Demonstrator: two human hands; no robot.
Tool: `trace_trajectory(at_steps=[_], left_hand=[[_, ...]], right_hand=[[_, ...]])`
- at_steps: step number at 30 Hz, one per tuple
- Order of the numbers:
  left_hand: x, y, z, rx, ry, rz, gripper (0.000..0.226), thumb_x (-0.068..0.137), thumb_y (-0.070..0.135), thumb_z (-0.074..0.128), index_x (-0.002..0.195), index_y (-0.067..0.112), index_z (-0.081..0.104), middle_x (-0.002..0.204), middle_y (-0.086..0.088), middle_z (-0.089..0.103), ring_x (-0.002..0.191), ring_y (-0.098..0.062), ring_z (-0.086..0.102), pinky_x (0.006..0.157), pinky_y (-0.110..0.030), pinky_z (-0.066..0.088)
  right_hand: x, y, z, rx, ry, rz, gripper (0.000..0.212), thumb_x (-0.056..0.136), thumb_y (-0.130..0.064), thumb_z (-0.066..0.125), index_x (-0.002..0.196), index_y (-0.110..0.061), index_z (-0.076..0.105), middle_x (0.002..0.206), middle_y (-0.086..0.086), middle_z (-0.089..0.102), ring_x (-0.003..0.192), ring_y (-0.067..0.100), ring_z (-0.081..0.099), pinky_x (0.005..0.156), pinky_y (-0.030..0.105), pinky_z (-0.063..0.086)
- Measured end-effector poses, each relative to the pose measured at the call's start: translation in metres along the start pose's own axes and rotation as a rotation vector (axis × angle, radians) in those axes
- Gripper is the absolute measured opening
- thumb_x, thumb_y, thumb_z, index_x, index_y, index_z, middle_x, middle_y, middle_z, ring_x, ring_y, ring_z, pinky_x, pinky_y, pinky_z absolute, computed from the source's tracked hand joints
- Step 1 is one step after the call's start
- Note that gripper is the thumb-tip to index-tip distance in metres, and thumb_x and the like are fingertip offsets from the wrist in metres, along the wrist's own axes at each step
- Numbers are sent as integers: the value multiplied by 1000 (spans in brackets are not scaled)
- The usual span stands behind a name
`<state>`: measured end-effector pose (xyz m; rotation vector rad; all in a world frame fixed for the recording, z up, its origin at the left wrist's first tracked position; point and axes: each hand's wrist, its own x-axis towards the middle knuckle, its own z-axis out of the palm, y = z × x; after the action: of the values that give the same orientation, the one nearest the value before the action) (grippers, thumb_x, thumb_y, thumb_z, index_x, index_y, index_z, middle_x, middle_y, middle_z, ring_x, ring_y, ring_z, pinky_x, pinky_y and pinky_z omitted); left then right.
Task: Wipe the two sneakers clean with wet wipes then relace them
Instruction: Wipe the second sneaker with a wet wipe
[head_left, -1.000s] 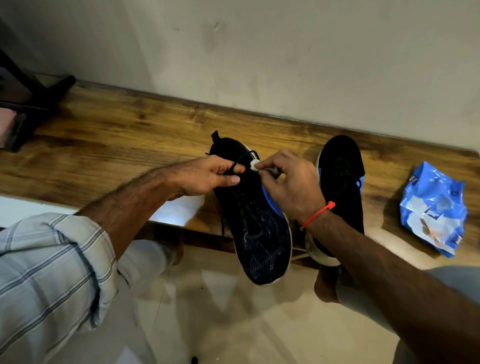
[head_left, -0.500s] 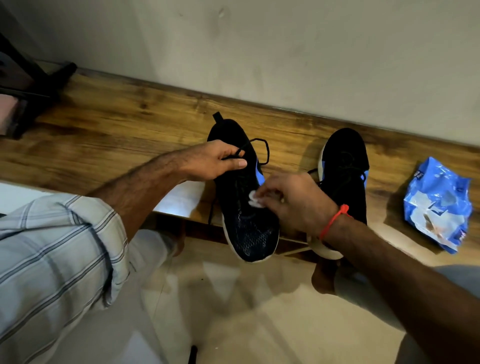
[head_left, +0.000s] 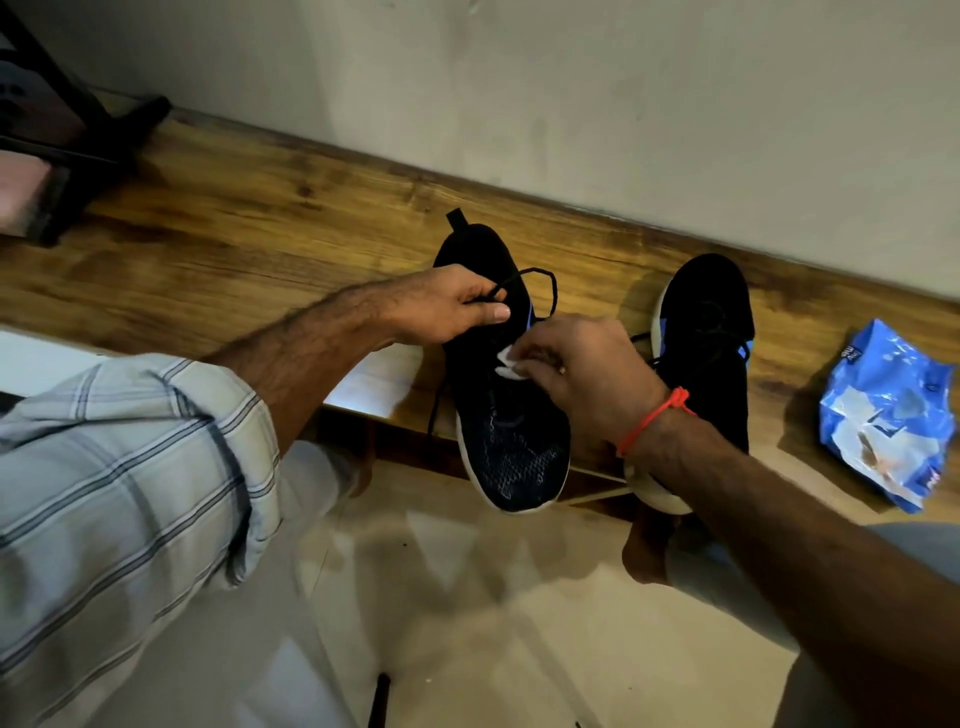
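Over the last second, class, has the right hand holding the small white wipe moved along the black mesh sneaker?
Yes. The right hand slid the wipe from the sneaker's collar toward its toe.

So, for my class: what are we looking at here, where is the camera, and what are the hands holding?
There is no machine here, only a person. The camera is worn on their head, looking down at both hands. The left hand pinches the black lace of a black mesh sneaker on a wooden bench. The right hand pinches a small white wet wipe against that shoe. A second black sneaker and a crumpled blue wipes packet lie further right on the bench.
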<state>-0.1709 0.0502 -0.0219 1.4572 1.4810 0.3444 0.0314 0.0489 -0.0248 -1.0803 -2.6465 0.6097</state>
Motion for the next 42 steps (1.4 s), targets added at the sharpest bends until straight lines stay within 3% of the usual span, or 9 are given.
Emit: trace_trajectory(at_steps=[5,10,15,17,19,24,30,38,42], left_hand=[[0,-1,1,-8,-7,-36,16,105,26,54,105,24,70,107,6,72,105,-10,68,91,-27,54],[2,-2,-1,-64,17,-40,20,104,26,56,113,19,72,113,4,73,110,-10,67,104,-37,52],[2,2,1,-93,54,-25,21,105,25,55,109,18,74,108,4,75,107,-11,68,98,-31,54],[2,2,3,-89,68,-42,20,105,24,55,109,19,74,106,4,75,104,-10,69,90,-26,55],[4,1,3,-95,61,-65,18,104,24,58,110,21,74,107,6,75,102,-8,69,92,-27,55],[9,-2,1,-117,70,-85,19,102,28,61,114,21,74,114,5,73,109,-11,67,103,-37,52],[9,2,4,-77,86,-82,19,102,30,60,109,20,75,109,3,74,106,-13,68,101,-41,53],[7,2,3,-89,92,-82,21,103,27,58,116,19,73,114,3,72,108,-11,66,100,-34,53],[7,3,4,-88,101,-70,18,103,29,58,112,23,73,113,5,72,108,-10,66,102,-37,52]], right_hand=[[-2,-5,25,-63,-105,-47,12,82,0,66,87,-10,69,92,8,66,89,29,62,79,43,53],[-6,1,-9,-116,-559,91,10,89,-13,67,91,-22,72,95,-1,68,92,13,60,79,26,51],[11,-13,3,81,114,-13,7,88,-11,69,94,-13,73,97,0,69,90,10,60,80,11,41],[12,-18,22,15,159,-68,7,86,-3,66,91,-6,70,98,10,66,92,23,62,83,23,47],[7,-22,30,-64,-7,-83,10,86,1,63,91,-3,70,99,14,64,92,32,63,80,40,53],[-9,-25,5,-187,-664,68,11,89,-10,64,89,-19,70,98,5,65,96,22,62,83,37,55],[13,-17,13,-25,70,7,6,90,-6,64,92,-9,68,97,6,64,90,21,60,76,25,46],[-18,-28,-3,-144,-711,47,14,86,-9,66,81,-22,67,89,-2,63,90,14,59,76,28,52],[-8,-8,-12,-65,-298,98,9,89,-8,67,94,-14,71,93,1,70,93,17,64,80,24,50]])
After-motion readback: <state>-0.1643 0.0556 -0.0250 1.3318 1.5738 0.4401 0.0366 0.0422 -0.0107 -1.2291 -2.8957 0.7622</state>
